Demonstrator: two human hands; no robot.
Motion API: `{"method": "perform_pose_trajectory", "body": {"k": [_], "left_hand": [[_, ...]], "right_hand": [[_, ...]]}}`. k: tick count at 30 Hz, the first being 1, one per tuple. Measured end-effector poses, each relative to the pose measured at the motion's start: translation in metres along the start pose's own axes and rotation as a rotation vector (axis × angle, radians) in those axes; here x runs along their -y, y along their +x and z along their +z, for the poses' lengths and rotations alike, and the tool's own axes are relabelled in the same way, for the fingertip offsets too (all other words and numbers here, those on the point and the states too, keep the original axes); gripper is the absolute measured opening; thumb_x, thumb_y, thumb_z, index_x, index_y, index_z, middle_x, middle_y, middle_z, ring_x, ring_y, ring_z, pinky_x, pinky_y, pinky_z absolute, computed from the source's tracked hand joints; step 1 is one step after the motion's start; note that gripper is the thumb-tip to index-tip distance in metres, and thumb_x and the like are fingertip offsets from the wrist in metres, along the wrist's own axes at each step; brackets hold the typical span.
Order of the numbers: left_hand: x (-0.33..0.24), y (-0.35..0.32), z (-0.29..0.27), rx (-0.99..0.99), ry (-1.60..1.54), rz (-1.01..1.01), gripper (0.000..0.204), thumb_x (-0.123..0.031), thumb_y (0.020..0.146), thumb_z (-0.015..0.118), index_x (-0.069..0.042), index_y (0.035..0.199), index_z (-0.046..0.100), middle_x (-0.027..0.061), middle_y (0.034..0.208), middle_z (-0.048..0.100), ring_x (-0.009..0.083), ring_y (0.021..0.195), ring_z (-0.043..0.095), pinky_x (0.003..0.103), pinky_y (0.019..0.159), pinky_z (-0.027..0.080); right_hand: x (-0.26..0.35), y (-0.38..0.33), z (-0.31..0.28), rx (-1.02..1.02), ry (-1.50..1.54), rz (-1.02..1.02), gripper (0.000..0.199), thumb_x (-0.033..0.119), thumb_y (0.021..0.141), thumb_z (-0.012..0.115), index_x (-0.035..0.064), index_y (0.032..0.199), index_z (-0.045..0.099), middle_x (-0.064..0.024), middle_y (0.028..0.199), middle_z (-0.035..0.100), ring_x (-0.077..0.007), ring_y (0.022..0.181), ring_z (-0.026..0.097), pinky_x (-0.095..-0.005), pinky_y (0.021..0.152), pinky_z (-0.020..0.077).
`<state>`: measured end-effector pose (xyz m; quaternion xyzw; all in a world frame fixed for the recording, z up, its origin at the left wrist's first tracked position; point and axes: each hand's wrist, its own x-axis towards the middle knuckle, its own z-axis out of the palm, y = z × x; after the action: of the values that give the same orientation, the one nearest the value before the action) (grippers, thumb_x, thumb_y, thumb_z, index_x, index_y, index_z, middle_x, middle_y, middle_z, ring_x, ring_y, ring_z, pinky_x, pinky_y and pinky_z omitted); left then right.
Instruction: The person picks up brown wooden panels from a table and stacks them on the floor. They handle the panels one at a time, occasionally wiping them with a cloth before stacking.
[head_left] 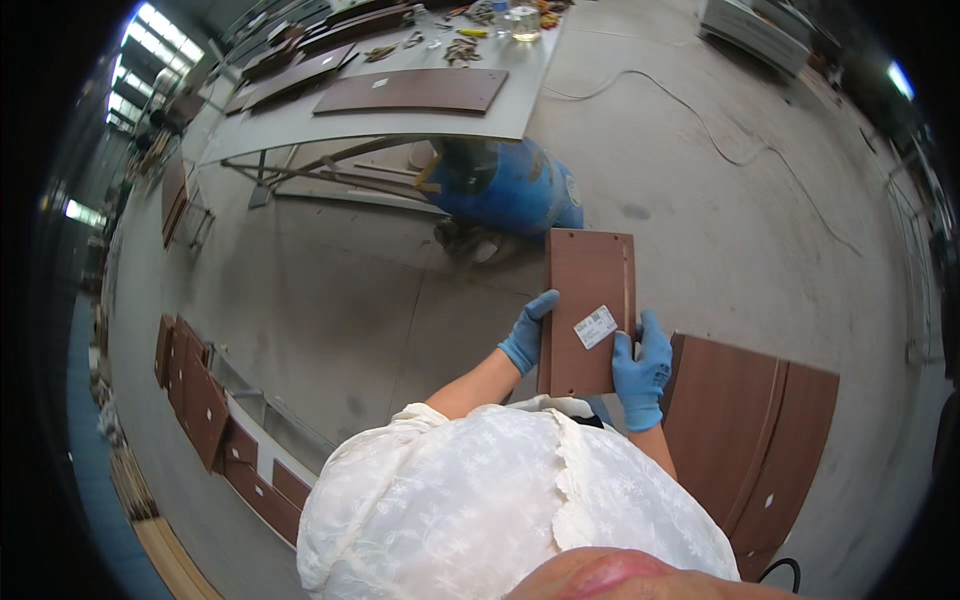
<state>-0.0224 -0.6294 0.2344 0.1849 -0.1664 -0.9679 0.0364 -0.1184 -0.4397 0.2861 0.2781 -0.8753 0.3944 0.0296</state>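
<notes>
I hold a small brown wooden panel point(588, 290) upright in front of me, over the concrete floor. It carries a white sticker near its lower right. My left hand point(527, 335), in a blue glove, grips the panel's left edge. My right hand point(641, 368), also in a blue glove, grips its right edge beside the sticker. Both forearms rise from my white lace top.
Larger brown panels point(760, 440) lie stacked at my right. A blue drum point(505, 185) lies under a grey worktable point(400, 125) bearing more panels and small parts. Several panels point(205, 400) lean in a row at left. A cable point(700, 120) trails across the floor.
</notes>
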Motion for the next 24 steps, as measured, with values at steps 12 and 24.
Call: {"method": "perform_pose_trajectory", "body": {"k": [12, 24], "left_hand": [[-0.171, -0.034, -0.062, -0.236, -0.170, 0.639, 0.077, -0.053, 0.089, 0.071, -0.004, 0.146, 0.050, 0.0159, 0.137, 0.062, 0.0320, 0.121, 0.062, 0.046, 0.106, 0.051], [-0.389, -0.163, -0.196, -0.396, -0.025, 0.767, 0.078, -0.055, 0.092, 0.070, -0.005, 0.147, 0.048, 0.0117, 0.138, 0.061, 0.0274, 0.122, 0.062, 0.045, 0.103, 0.053]], "right_hand": [[0.132, 0.190, 0.190, 0.967, 0.969, 0.345, 0.076, 0.021, 0.091, 0.076, -0.0008, 0.153, 0.038, -0.0156, 0.136, 0.058, -0.0213, 0.116, 0.059, -0.0329, 0.099, 0.0503], [0.362, 0.195, 0.390, 1.357, 0.842, 0.147, 0.072, 0.014, 0.094, 0.072, 0.0057, 0.157, 0.039, -0.0106, 0.145, 0.055, -0.0200, 0.127, 0.054, -0.0340, 0.106, 0.0465]]}}
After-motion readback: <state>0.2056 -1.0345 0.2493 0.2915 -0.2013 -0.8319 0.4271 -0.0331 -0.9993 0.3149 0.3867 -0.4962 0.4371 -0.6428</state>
